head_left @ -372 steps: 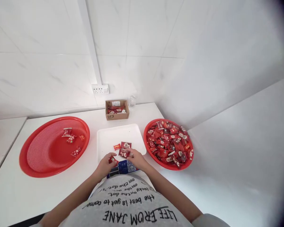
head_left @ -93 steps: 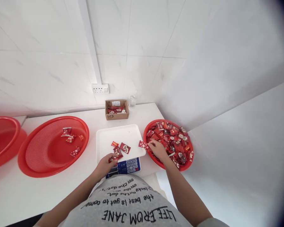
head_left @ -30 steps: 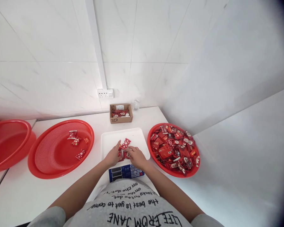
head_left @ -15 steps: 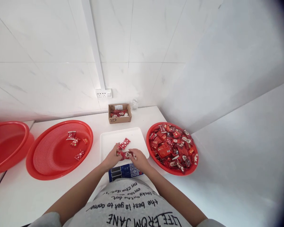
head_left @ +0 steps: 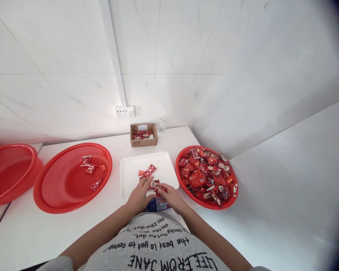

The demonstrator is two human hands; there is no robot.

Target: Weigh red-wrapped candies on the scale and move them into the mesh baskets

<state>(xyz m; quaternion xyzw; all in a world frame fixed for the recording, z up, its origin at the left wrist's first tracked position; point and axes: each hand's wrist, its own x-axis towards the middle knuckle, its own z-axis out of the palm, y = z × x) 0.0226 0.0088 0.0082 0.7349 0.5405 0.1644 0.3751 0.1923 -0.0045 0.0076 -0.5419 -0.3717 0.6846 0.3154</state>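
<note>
My right hand pinches a small red wrapped candy over the front edge of the white scale tray. Beside it, my left hand has thumb and fingers apart, with the fingertips near a red candy with a pale round label. That hand partly covers the candies on the tray. Farther back on the tray lies a white-dotted red candy, touching other red packets. The scale's blue keypad shows in part beneath my hands.
At right stands a red basin heaped with red wrapped candies. A red mesh basket with several candies is at left, beside another red basin. A cardboard box of packets and a clear plastic container stand by the wall.
Both hands have drawn back toward my body. The labelled candy both hands were at now lies on the tray, and my right hand has a red candy at the tray's front edge.
</note>
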